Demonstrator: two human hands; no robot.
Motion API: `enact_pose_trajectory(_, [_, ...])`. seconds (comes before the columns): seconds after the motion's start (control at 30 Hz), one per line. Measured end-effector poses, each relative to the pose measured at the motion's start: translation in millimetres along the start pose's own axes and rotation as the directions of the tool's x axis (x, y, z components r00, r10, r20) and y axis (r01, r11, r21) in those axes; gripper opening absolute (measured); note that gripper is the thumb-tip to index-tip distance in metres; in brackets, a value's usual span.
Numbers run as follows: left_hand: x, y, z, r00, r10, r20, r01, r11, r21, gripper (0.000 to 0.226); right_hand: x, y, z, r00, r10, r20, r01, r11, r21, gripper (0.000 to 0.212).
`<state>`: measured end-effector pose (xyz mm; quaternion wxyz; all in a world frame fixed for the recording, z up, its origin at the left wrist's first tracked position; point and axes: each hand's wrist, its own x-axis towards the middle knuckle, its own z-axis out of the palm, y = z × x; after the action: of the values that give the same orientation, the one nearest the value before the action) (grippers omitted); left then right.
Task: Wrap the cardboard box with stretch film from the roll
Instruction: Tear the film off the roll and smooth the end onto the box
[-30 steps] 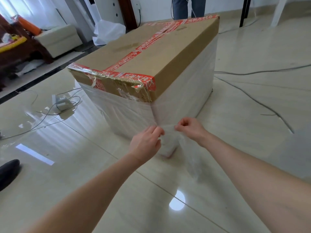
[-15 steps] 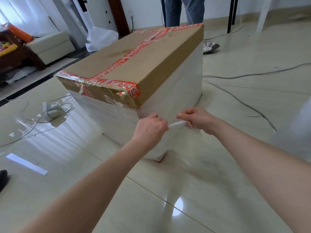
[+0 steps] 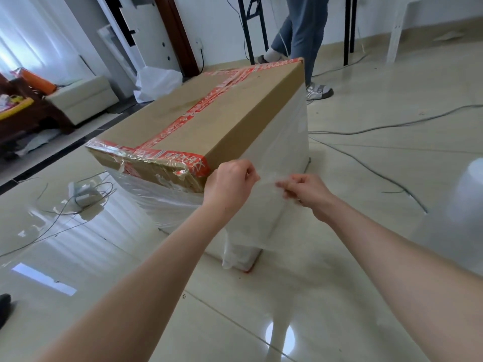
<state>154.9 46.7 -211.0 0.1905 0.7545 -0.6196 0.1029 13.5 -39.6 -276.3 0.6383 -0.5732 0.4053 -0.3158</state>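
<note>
The cardboard box (image 3: 209,121) stood on the glossy tiled floor (image 3: 339,270), one corner turned toward the camera. Red printed tape (image 3: 194,114) ran along its top and across the near upper edge. Stretch film (image 3: 283,155) covered its sides from the floor up to just below the top edge, and a loose flap hung at the near corner. The left hand (image 3: 230,184) was raised at that corner, just under the taped edge, its fingers (image 3: 249,169) curled and pinching the film. The right hand (image 3: 305,192) was just beside it, its fingers (image 3: 290,182) likewise bunched and pinching the same sheet, so that a short span of film lay taut between the two hands. A blurred pale shape (image 3: 470,194) sat at the right edge; whether it was the roll could not be told. Grey cables (image 3: 366,167) trailed over the floor on the right, and a tangle of wires with a small white block (image 3: 83,195) lay on the left. Beyond the box stood another person's legs (image 3: 304,32) in blue trousers and pale shoes.
</note>
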Motion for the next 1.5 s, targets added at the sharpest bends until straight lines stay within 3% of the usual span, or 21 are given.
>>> enact_pose_trajectory(0.13, [22.6, 7.4, -3.7, 0.986, 0.135, 0.100, -0.150, 0.976, 0.157, 0.020, 2.4, 1.0, -5.2, 0.998, 0.013, -0.069, -0.011, 1.000, 0.017, 0.011])
enact_pose_trajectory(0.27, [45.3, 16.5, -7.8, 0.939, 0.249, 0.238, -0.332, 0.840, 0.430, 0.026, 6.8, 3.1, -9.1, 0.991, 0.006, -0.137, 0.011, 0.993, 0.121, 0.020])
enact_pose_trajectory(0.33, [55.6, 15.6, -8.9, 0.927, 0.255, 0.274, -0.353, 0.841, 0.411, 0.022, 8.5, 3.2, -9.7, 0.986, -0.005, -0.169, 0.032, 0.988, 0.154, 0.023])
enact_pose_trajectory(0.47, [74.4, 14.1, -13.3, 0.926, 0.125, 0.355, -0.178, 0.977, 0.119, 0.013, 12.3, 3.3, -12.2, 0.974, -0.030, -0.225, 0.067, 0.985, 0.160, 0.011])
enact_pose_trajectory(0.57, [86.0, 20.5, -18.9, 0.935, 0.109, 0.338, -0.178, 0.967, 0.180, 0.010, 15.8, 4.6, -13.0, 0.958, -0.059, -0.281, 0.098, 0.987, 0.127, 0.009])
enact_pose_trajectory(0.67, [98.9, 31.7, -20.0, 0.933, 0.253, 0.257, -0.316, 0.917, 0.242, 0.036, 17.5, 2.6, -14.5, 0.949, -0.089, -0.301, 0.119, 0.989, 0.084, 0.009])
enact_pose_trajectory(0.77, [102.6, 53.8, -11.7, 0.787, 0.430, 0.442, -0.565, 0.790, 0.238, 0.089, 16.8, -1.6, -17.0, 0.956, -0.140, -0.258, 0.149, 0.989, 0.015, 0.018])
enact_pose_trajectory(0.87, [104.6, 68.3, 10.3, 0.676, 0.387, 0.627, -0.636, 0.736, 0.231, 0.110, 15.8, -1.3, -22.0, 0.965, -0.161, -0.207, 0.163, 0.987, -0.007, 0.018])
enact_pose_trajectory(0.93, [111.6, 69.2, 19.4, 0.627, 0.254, 0.736, -0.589, 0.773, 0.236, 0.094, 17.0, 2.3, -26.4, 0.970, -0.143, -0.194, 0.152, 0.988, 0.032, 0.012])
enact_pose_trajectory(0.97, [116.6, 68.9, 21.3, 0.601, 0.203, 0.773, -0.559, 0.798, 0.225, 0.073, 17.9, 4.6, -29.0, 0.972, -0.131, -0.193, 0.144, 0.988, 0.054, 0.011])
enact_pose_trajectory(1.03, [126.6, 66.9, 22.3, 0.574, 0.194, 0.795, -0.560, 0.801, 0.209, 0.028, 19.9, 11.0, -34.7, 0.982, -0.102, -0.162, 0.117, 0.990, 0.084, 0.011])
enact_pose_trajectory(1.07, [132.2, 65.1, 22.7, 0.571, 0.199, 0.797, -0.578, 0.787, 0.217, 0.019, 21.2, 14.5, -37.3, 0.989, -0.086, -0.119, 0.097, 0.991, 0.090, 0.012])
enact_pose_trajectory(1.2, [149.0, 66.5, 18.1, 0.552, 0.170, 0.817, -0.612, 0.748, 0.258, 0.017, 28.4, 33.6, -42.9, 0.998, 0.023, 0.052, -0.019, 0.997, -0.074, 0.008])
enact_pose_trajectory(1.33, [159.8, 80.4, 9.5, 0.555, 0.163, 0.815, -0.654, 0.691, 0.307, 0.020, 31.8, 42.9, -44.9, 0.988, 0.073, -0.133, -0.113, 0.938, -0.329, 0.012])
enact_pose_trajectory(1.5, [164.9, 103.3, -8.7, 0.525, 0.085, 0.847, -0.663, 0.664, 0.345, 0.023, 23.9, 28.3, -55.5, 0.974, 0.152, -0.167, -0.200, 0.926, -0.321, 0.014])
